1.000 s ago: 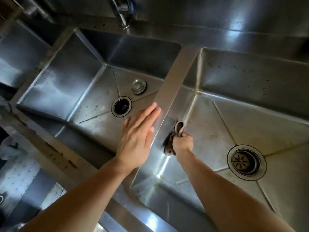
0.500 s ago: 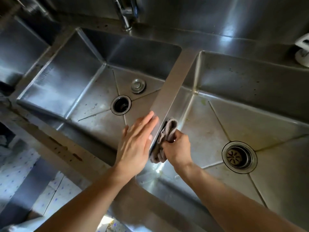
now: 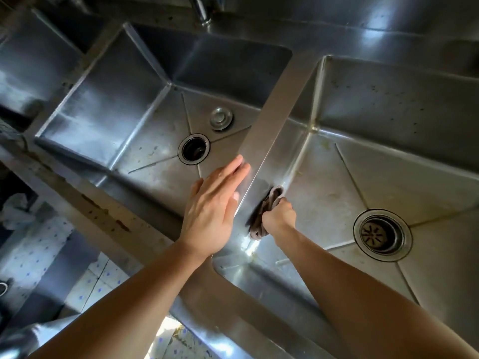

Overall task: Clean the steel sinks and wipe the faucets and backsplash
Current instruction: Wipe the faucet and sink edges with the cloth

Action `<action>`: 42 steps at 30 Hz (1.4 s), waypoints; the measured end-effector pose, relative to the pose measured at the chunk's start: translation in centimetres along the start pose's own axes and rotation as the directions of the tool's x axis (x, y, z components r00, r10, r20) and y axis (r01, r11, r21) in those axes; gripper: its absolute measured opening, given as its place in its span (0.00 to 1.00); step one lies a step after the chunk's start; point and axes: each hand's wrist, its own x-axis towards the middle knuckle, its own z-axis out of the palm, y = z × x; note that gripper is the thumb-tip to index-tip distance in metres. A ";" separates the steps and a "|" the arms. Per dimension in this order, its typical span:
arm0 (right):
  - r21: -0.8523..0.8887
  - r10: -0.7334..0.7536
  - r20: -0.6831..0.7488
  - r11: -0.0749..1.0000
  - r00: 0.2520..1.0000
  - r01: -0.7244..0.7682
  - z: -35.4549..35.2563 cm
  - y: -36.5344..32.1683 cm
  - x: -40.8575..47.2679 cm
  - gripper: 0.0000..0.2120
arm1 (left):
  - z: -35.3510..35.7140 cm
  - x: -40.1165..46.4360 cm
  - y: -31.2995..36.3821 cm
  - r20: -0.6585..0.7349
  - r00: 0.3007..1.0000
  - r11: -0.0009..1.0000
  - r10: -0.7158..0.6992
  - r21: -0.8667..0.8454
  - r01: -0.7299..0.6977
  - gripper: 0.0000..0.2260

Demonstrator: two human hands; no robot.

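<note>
At the far left, dim steel surfaces and a pale floor tiled with small blue dots (image 3: 101, 288) show below the counter edge, along with a crumpled whitish shape (image 3: 15, 211) too shadowed to identify. Next comes the left stainless steel sink basin (image 3: 108, 117), rectangular, with an open round drain hole (image 3: 194, 149) in its floor and a loose round metal drain stopper (image 3: 221, 119) lying just behind that hole. Above this basin, only the chrome base of a faucet (image 3: 203, 11) is visible; its spout is cut off by the top edge. The steel backsplash (image 3: 363, 11) runs behind both basins, streaked with glare. The person's left hand (image 3: 212, 213) lies flat, fingers straight and together, palm down on the near end of the narrow steel divider strip (image 3: 274, 110) between the basins, holding nothing; its forearm reaches in from the lower left. Just beside it, across the strip, the right hand (image 3: 278, 218) is curled into a fist around a bunched brownish-grey cleaning cloth (image 3: 267, 211), pressing it against the inner left wall of the right stainless steel sink basin (image 3: 388, 104). Much of the cloth is hidden within the fist. The right forearm enters from the lower right corner. Farther right, the basin floor holds a round drain with a slotted strainer (image 3: 382, 235), and its back wall is speckled with dark spots.
</note>
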 end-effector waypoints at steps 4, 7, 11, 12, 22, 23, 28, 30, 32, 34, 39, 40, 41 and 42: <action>0.064 -0.122 0.085 0.991 0.989 0.116 -1.6 -1.7 -4.7 0.06 | -0.3 0.2 0.2 0.013 1.000 1.000 0.012 -0.021 -0.012 0.22; 0.153 -0.245 0.163 0.963 0.956 0.221 -2.2 -2.5 -8.8 0.09 | -1.4 -0.4 0.7 0.008 1.000 0.999 0.023 -0.028 -0.023 0.22; 0.137 -0.215 0.133 0.971 0.967 0.197 -0.6 -1.8 -8.3 0.16 | -2.1 -2.1 0.6 0.032 0.999 0.999 0.035 0.037 -0.036 0.22; 0.098 -0.183 0.112 0.980 0.977 0.172 -0.1 -1.4 -7.4 0.15 | -1.9 -2.4 0.5 0.041 0.999 0.999 0.029 0.043 -0.031 0.22; -0.238 0.059 0.078 0.971 0.995 -0.039 2.9 3.2 -0.3 0.20 | -1.0 -3.1 0.1 -0.011 1.000 0.999 -0.003 -0.039 0.003 0.23; -0.213 0.069 0.074 0.976 0.995 -0.052 3.1 3.3 -0.3 0.20 | -1.0 -3.1 0.1 -0.013 1.000 0.999 -0.001 -0.039 0.001 0.23; -0.073 0.036 0.233 0.997 0.972 -0.020 1.3 1.7 -3.3 0.08 | -0.9 -3.2 -0.1 -0.002 1.000 1.000 0.002 -0.026 -0.002 0.22; -0.009 -0.051 0.306 0.998 0.951 0.056 -0.5 0.3 -5.9 0.07 | -0.9 -3.2 -0.2 0.009 1.000 0.999 0.009 -0.036 -0.008 0.22; 0.141 -0.168 0.409 0.983 0.897 0.120 -2.1 -1.2 -8.7 0.08 | -1.0 -3.2 -0.1 0.024 1.000 0.999 0.020 -0.048 -0.018 0.22; 0.222 -0.244 0.426 0.962 0.871 0.161 -3.1 -2.0 -10.4 0.08 | -1.1 -3.1 0.0 0.025 1.000 0.999 0.012 -0.040 -0.011 0.22; -0.074 -0.124 0.267 0.986 0.956 0.148 -0.9 -0.5 -7.9 0.06 | -1.1 -3.3 0.2 0.021 1.000 0.998 -0.009 -0.062 0.010 0.22; -0.177 -0.079 0.250 0.976 0.965 0.125 -0.1 0.1 -6.8 0.07 | -1.1 -3.3 0.3 0.019 1.000 0.997 -0.012 -0.072 0.014 0.22; -0.250 -0.035 0.243 0.963 0.969 0.098 0.9 0.9 -5.6 0.09 | -1.1 -3.2 0.3 0.017 1.000 0.997 -0.018 -0.078 0.020 0.22; -0.300 -0.001 0.244 0.951 0.970 0.077 1.6 1.8 -4.6 0.10 | -1.1 -3.3 0.3 0.016 1.000 0.997 -0.022 -0.080 0.024 0.22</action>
